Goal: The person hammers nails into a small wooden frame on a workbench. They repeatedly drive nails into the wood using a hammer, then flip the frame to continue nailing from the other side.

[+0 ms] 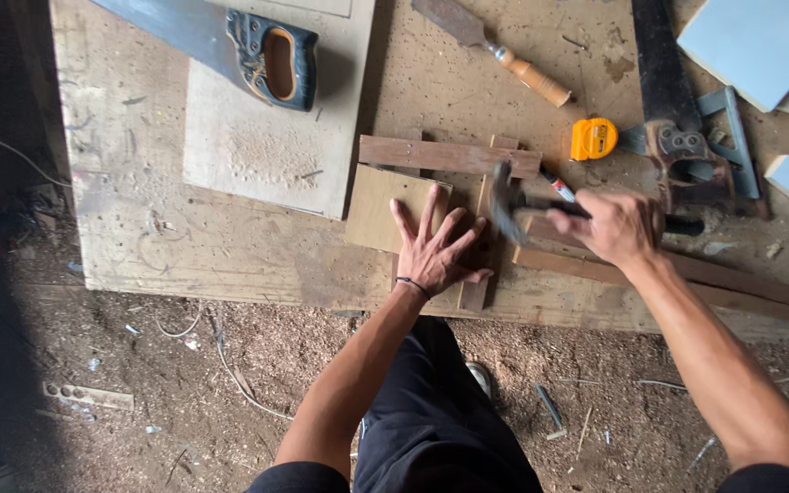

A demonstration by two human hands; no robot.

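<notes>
Hammer (509, 208) clamped by its handle in right hand (615, 228), head poised just above thin wood strips (477, 274) on sawdust-strewn tabletop (230, 246). Left hand (433, 251) spread flat, fingers (431, 212) apart, pressing strips and small board (381, 208) just beside the hammer head. Risk judged: glancing blow onto those fingers, or strip splitting. Beyond right hand, tape measure (593, 139), chisel (495, 50); beyond left, handsaw (248, 50).

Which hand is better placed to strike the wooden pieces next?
Right. The right hand grips the dark-headed hammer over the brown wooden strips, while the left hand lies flat, pinning them.
</notes>
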